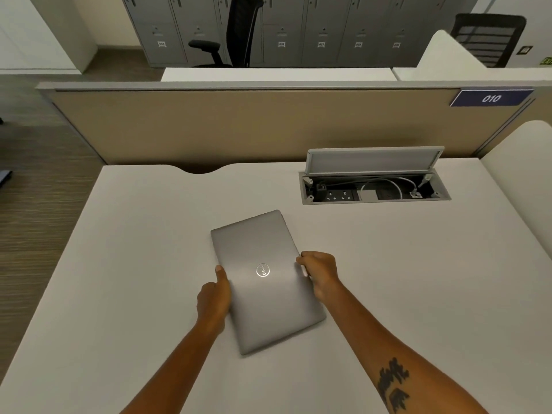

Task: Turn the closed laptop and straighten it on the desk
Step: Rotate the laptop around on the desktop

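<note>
Laptop (265, 282), a closed slim silver-grey one with a round logo on its lid, is laid flat near the middle of the pale off-white desk (119, 264), with its long sides skewed to the desk edges. Its left long edge is gripped by the left hand (213, 301), thumb laid along the lid, and its right long edge is clasped by the curled fingers of the right hand (319, 273). Behind it, well apart, a recessed grey cable box (376, 186) is seen with its flap raised.

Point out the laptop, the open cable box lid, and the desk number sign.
laptop (265, 282): head view, lid centre near logo.
cable box lid (373, 160): head view, raised flap's middle.
desk number sign (491, 98): head view, on its digits.
</note>
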`<state>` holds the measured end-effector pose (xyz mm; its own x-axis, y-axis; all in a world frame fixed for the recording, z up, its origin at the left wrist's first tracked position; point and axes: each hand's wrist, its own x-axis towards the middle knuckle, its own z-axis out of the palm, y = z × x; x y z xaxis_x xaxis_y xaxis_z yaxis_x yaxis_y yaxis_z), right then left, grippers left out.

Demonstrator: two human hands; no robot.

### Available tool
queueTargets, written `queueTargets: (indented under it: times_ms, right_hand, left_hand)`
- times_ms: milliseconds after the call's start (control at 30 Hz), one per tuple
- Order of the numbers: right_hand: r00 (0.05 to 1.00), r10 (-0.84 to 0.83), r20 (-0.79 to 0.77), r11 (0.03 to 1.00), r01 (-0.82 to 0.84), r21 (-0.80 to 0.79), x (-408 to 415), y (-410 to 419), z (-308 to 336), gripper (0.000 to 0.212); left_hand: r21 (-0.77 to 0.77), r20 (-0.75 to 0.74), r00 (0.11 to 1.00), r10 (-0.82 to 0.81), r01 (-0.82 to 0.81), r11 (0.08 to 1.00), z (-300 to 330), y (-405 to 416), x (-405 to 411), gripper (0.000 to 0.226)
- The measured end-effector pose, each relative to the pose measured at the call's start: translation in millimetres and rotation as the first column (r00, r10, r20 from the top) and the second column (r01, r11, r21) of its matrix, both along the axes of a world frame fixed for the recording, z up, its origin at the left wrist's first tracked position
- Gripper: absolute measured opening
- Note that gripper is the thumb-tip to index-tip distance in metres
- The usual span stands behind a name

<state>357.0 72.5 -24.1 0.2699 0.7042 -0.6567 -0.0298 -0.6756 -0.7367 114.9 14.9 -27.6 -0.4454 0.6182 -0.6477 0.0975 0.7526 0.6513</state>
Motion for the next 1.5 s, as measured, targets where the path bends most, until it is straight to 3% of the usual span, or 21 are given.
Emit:
queueTargets:
  times_ms: [100, 167, 267, 333, 400, 433, 500, 600, 767, 867, 967, 1100, 1333, 1500]
  right_hand:
    - [0.999, 0.034, 0.041, 0.999, -0.033, -0.017, 3, 16, 8, 0.013]
    - [0.995, 0.072, 0.071, 0.997, -0.070, -0.025, 4, 26, 12, 0.039]
    - [0.990, 0.103, 0.093, 0.994, -0.101, -0.033, 3, 34, 15, 0.046]
    - [0.984, 0.137, 0.117, 0.991, -0.135, -0.027, 6, 33, 16, 0.034]
    - [0.978, 0.162, 0.131, 0.986, -0.166, 0.020, 11, 28, 11, 0.009]
    - [0.977, 0.177, 0.119, 0.983, -0.182, 0.025, 14, 25, 7, 0.027]
    - [0.971, 0.195, 0.139, 0.979, -0.202, 0.040, 18, 17, 7, 0.041]
    - [0.965, 0.195, 0.175, 0.978, -0.205, 0.036, 25, 2, 6, 0.034]
    - [0.942, 0.207, 0.266, 0.978, -0.200, -0.053, 44, -33, 1, 0.036]
    - [0.932, 0.178, 0.316, 0.983, -0.156, -0.095, 58, -52, -5, 0.018]
    - [0.937, 0.121, 0.327, 0.989, -0.087, -0.117, 65, -68, -8, 0.015]
    - [0.964, -0.009, 0.268, 0.995, 0.036, -0.096, 62, -75, -16, 0.013]
    - [0.973, -0.145, 0.181, 0.987, 0.155, -0.046, 68, -58, -17, 0.046]
    - [0.972, -0.166, 0.164, 0.984, 0.175, -0.037, 74, -32, -10, 0.039]
  left_hand:
    - [-0.017, 0.078, 0.994, 0.074, -0.073, 0.997, 1, -8, 11, 0.102]
    - [-0.027, 0.098, 0.992, 0.074, -0.072, 0.997, 10, -12, 22, 0.087]
    - [-0.033, 0.061, 0.997, 0.040, -0.038, 0.999, 14, -18, 29, 0.076]
    - [-0.037, 0.023, 1.000, 0.000, 0.000, 0.999, 13, -18, 26, 0.071]
    - [-0.048, -0.003, 0.999, -0.042, 0.042, 0.998, 13, -14, 19, 0.068]
    - [-0.044, -0.034, 0.997, -0.074, 0.072, 0.996, 12, -10, 15, 0.066]
    - [-0.030, -0.137, 0.977, -0.166, 0.163, 0.986, 15, 3, 8, 0.062]
    - [-0.019, -0.306, 0.908, -0.287, 0.296, 0.955, 15, 30, -5, 0.052]
    - [-0.042, -0.455, 0.814, -0.361, 0.385, 0.922, 16, 67, -23, 0.064]
    - [-0.060, -0.475, 0.769, -0.428, 0.457, 0.888, 12, 86, -33, 0.056]
    - [-0.049, -0.450, 0.777, -0.440, 0.471, 0.881, 0, 100, -41, 0.041]
    - [0.005, -0.460, 0.747, -0.480, 0.542, 0.840, 10, 101, -36, 0.038]
    - [0.002, -0.471, 0.735, -0.488, 0.554, 0.832, 9, 90, -43, 0.046]
    - [-0.033, -0.467, 0.742, -0.481, 0.529, 0.848, 6, 64, -54, 0.053]
